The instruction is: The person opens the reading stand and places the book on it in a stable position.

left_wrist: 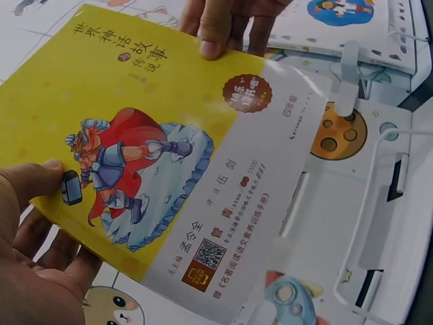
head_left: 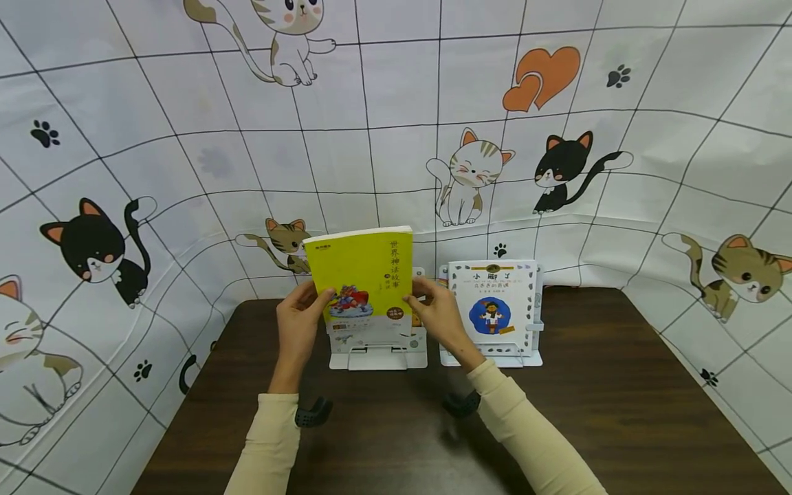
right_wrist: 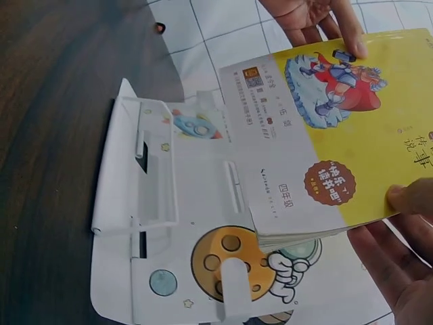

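A yellow and white paperback book is held up between both hands, its cover facing the head camera. The left hand grips its left edge, thumb on the cover and fingers behind. On the opposite edge, the right hand pinches it in the same way. Behind and below the book stands a white book stand printed with planets and a rocket, as the right wrist view shows. The book's bottom edge is above the stand's ledge; a wire page holder sticks out from that ledge.
To the right, a second stand bears a white picture book with a blue round picture. Both stands are on a dark brown table. Behind it hangs a white gridded sheet with printed cats.
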Demonstrator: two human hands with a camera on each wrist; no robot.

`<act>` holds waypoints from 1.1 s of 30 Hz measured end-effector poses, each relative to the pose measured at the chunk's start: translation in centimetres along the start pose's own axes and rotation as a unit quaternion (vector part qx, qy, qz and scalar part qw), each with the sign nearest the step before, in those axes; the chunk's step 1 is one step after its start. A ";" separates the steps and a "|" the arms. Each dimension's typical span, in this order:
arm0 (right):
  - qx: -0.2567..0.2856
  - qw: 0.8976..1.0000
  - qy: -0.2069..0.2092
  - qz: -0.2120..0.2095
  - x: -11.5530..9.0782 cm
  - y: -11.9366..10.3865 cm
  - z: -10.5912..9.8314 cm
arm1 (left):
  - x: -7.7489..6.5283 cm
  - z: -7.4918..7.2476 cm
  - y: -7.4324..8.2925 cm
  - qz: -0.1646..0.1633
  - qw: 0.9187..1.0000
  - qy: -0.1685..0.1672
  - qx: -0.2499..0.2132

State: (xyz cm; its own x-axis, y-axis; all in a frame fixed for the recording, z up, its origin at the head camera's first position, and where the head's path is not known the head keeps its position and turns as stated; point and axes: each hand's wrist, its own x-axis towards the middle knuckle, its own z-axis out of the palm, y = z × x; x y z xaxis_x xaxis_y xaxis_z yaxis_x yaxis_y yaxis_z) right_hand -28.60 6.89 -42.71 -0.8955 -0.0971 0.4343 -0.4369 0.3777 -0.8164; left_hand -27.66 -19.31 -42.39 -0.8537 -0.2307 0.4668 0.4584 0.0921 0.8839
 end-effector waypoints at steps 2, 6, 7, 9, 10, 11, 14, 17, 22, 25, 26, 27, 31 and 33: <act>-0.002 1.000 0.006 -0.006 0.2 0.0 -0.2 | 0.3 0.3 0.0 0.000 1.000 -0.004 0.002; -0.002 1.000 0.019 -0.017 0.5 0.1 -0.5 | 0.7 0.8 0.1 -0.006 1.000 -0.009 0.002; -0.002 1.000 0.021 -0.019 0.7 0.2 -0.6 | 0.8 0.9 0.1 -0.006 1.000 -0.009 -0.002; -0.005 1.000 0.023 -0.021 0.9 0.4 -0.6 | 1.0 1.1 0.1 -0.006 1.000 -0.009 -0.009; -0.008 1.000 0.023 -0.019 1.0 0.5 -0.6 | 1.1 1.2 0.1 -0.006 1.000 -0.008 -0.013; -0.011 0.999 0.024 -0.018 1.1 0.7 -0.5 | 1.2 1.3 0.1 -0.007 1.000 -0.007 -0.017; -0.015 0.999 0.026 -0.014 1.3 1.1 -0.4 | 1.4 1.5 -0.2 -0.006 1.000 -0.008 -0.023; -0.017 0.999 0.027 -0.014 1.5 1.6 -0.3 | 1.6 1.6 -0.6 -0.005 1.000 -0.008 -0.022; -0.023 0.999 0.022 -0.006 1.6 2.3 0.0 | 1.6 1.6 -1.5 -0.015 1.000 -0.010 -0.017; -0.023 0.999 0.021 -0.005 1.6 2.5 0.1 | 1.5 1.6 -1.8 -0.020 0.999 -0.012 -0.024; -0.023 0.999 0.021 -0.008 1.7 2.6 0.1 | 1.5 1.6 -1.9 -0.021 0.999 -0.010 -0.026; -0.023 0.999 0.021 -0.012 1.8 2.7 0.1 | 1.5 1.6 -2.0 -0.022 0.999 -0.008 -0.028; -0.025 0.999 0.014 -0.026 2.1 2.8 0.2 | 1.4 1.5 -2.3 -0.020 0.999 0.004 -0.033; -0.028 0.999 0.009 -0.027 2.2 2.8 0.2 | 1.3 1.4 -2.4 -0.019 0.999 0.008 -0.036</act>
State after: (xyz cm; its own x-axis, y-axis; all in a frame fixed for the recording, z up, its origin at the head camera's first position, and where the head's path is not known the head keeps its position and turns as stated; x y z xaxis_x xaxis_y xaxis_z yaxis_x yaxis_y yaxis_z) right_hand -31.77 7.52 -44.10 -0.8686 -0.1035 0.4846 -0.4793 0.4233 -0.7688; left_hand -30.25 -18.46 -43.86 -0.8670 -0.2486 0.4319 0.4426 0.0139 0.8966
